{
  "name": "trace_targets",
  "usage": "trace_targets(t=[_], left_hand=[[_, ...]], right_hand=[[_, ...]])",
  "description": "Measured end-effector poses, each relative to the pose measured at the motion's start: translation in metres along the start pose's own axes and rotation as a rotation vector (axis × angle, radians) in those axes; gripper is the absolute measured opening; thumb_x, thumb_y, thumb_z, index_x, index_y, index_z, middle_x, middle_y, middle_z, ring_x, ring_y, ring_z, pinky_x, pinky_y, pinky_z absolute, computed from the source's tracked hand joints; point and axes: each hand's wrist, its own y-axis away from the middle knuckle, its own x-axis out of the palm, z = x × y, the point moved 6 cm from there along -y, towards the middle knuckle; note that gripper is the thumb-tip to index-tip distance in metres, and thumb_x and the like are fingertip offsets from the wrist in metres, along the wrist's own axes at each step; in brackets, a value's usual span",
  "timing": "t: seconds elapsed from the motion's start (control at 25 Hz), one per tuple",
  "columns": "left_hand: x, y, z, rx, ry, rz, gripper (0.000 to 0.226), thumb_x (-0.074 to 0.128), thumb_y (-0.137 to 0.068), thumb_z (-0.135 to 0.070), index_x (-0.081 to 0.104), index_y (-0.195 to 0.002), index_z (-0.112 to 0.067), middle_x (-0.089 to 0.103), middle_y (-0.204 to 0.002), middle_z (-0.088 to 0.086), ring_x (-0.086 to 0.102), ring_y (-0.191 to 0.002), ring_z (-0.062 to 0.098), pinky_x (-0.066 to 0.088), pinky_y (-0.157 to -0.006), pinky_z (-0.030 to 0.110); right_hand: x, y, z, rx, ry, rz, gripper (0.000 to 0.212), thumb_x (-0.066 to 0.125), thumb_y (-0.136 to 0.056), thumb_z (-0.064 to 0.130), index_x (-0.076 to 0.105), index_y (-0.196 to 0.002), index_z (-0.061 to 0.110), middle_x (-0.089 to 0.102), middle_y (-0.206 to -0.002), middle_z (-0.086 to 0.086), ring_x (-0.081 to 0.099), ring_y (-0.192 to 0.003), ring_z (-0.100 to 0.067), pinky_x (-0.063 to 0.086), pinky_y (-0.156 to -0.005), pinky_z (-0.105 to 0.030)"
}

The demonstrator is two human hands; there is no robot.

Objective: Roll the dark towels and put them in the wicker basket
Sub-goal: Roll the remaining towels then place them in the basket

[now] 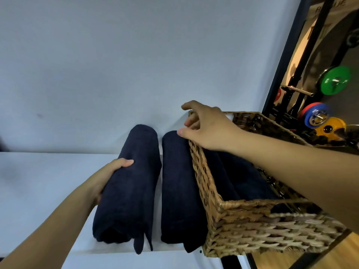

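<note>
The left hand grasps the left roll of dark towel from its outer side, with the thumb over the top. The right hand holds the left rim of the wicker basket near its far corner, with the fingers curled over the edge. A second roll lies between the first roll and the basket and touches the basket wall. More dark towels already lie inside.

The step in hand seems to be to carry the left roll into the basket. To do it well, the left hand should keep the roll squeezed, because a loose flap hangs at its near end and may open. It must lift over the second roll and over the rim, while the right hand steadies the basket.

The rolls reach the front edge of the white worktop, and the basket seems to pass over it a little. The wall is close behind. Open room is to the left.
</note>
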Motion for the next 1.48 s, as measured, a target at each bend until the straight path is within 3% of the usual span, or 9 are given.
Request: trace_targets(t=[0.24, 0.44, 0.6, 0.8, 0.96, 1.12, 1.28, 1.36, 1.48], left_hand=[[0.054, 0.034, -0.075, 0.303, 0.179, 0.163, 0.027, 0.06, -0.075, -0.025, 0.08, -0.083, -0.01, 0.076, -0.086, 0.01, 0.074, -0.072, 0.021, 0.058, -0.056, 0.026], [0.112, 0.044, -0.109, 0.425, 0.302, 0.294, 0.044, 0.055, -0.083, -0.04, 0.07, -0.108, -0.007, 0.074, -0.103, 0.013, 0.073, -0.086, 0.023, 0.06, -0.067, 0.028], [0.175, 0.029, -0.125, 0.55, 0.127, 0.337, 0.057, 0.035, -0.097, -0.06, 0.067, -0.115, -0.017, 0.075, -0.108, 0.002, 0.071, -0.098, 0.013, 0.057, -0.084, 0.027], [0.19, -0.027, -0.109, 0.723, -0.875, 0.027, 0.075, 0.016, -0.086, -0.076, 0.049, -0.137, -0.033, 0.04, -0.15, -0.003, 0.032, -0.142, 0.02, 0.026, -0.118, 0.045], [0.183, -0.045, -0.063, 0.699, -0.915, 0.068, 0.047, 0.036, -0.102, -0.038, 0.044, -0.144, -0.019, 0.021, -0.161, -0.002, 0.019, -0.148, 0.011, 0.015, -0.116, 0.024], [0.177, -0.05, -0.063, 0.695, -0.963, 0.05, 0.06, 0.03, -0.091, -0.048, 0.043, -0.145, -0.023, 0.026, -0.16, -0.005, 0.029, -0.145, 0.014, 0.025, -0.119, 0.039], [0.178, -0.045, -0.062, 0.706, -0.96, 0.046, 0.056, 0.033, -0.103, -0.033, 0.02, -0.156, -0.024, 0.014, -0.164, -0.005, 0.018, -0.149, 0.013, 0.017, -0.121, 0.032], [0.177, -0.044, -0.06, 0.695, -0.94, 0.047, 0.056, 0.031, -0.103, -0.034, 0.014, -0.157, -0.028, 0.008, -0.165, -0.008, 0.013, -0.15, 0.012, 0.013, -0.119, 0.028], [0.18, -0.043, -0.058, 0.674, -0.89, 0.074, 0.057, 0.03, -0.104, -0.036, 0.011, -0.157, -0.029, 0.005, -0.165, -0.009, 0.01, -0.151, 0.011, 0.01, -0.116, 0.025]], right_hand=[[0.023, -0.007, 0.02, -0.07, -0.176, -0.071, 0.06, 0.077, -0.08, 0.041, 0.053, -0.132, 0.023, 0.063, -0.113, 0.007, 0.06, -0.103, -0.007, 0.05, -0.095, -0.029], [0.012, 0.002, -0.007, 0.362, -0.899, -0.046, 0.104, 0.078, -0.055, 0.075, 0.049, -0.136, 0.018, 0.067, -0.121, 0.004, 0.068, -0.101, -0.009, 0.054, -0.089, -0.03], [-0.019, 0.016, -0.018, 0.391, -1.343, -0.026, 0.039, 0.055, -0.092, 0.054, 0.069, -0.096, 0.018, 0.077, -0.084, 0.0, 0.074, -0.074, -0.012, 0.058, -0.063, -0.021], [-0.059, 0.039, -0.078, 0.491, -1.028, -0.081, 0.045, 0.063, -0.088, 0.047, 0.067, -0.116, 0.012, 0.077, -0.1, -0.005, 0.074, -0.088, -0.019, 0.058, -0.081, -0.029], [-0.038, 0.033, -0.125, 0.66, -0.298, 0.028, 0.088, 0.075, -0.064, 0.062, 0.053, -0.135, 0.014, 0.065, -0.126, -0.005, 0.068, -0.102, -0.025, 0.053, -0.088, -0.033], [0.032, 0.019, -0.114, 0.615, 0.291, 0.266, 0.107, 0.054, -0.078, 0.061, 0.008, -0.153, 0.0, 0.04, -0.146, -0.014, 0.053, -0.118, -0.034, 0.044, -0.085, -0.032], [0.027, -0.001, -0.086, 0.541, 0.299, 0.482, 0.082, 0.043, -0.091, 0.042, 0.007, -0.155, 0.007, 0.019, -0.159, -0.022, 0.037, -0.137, -0.041, 0.042, -0.106, -0.044], [0.007, 0.004, -0.09, 0.598, 0.068, 0.517, 0.074, 0.056, -0.08, 0.049, 0.029, -0.146, 0.028, 0.039, -0.149, -0.013, 0.056, -0.119, -0.038, 0.057, -0.087, -0.051], [0.013, 0.035, -0.112, 0.704, -0.221, 0.367, 0.105, 0.078, -0.061, 0.061, 0.022, -0.147, 0.039, 0.047, -0.141, -0.003, 0.06, -0.112, -0.027, 0.056, -0.086, -0.047]])
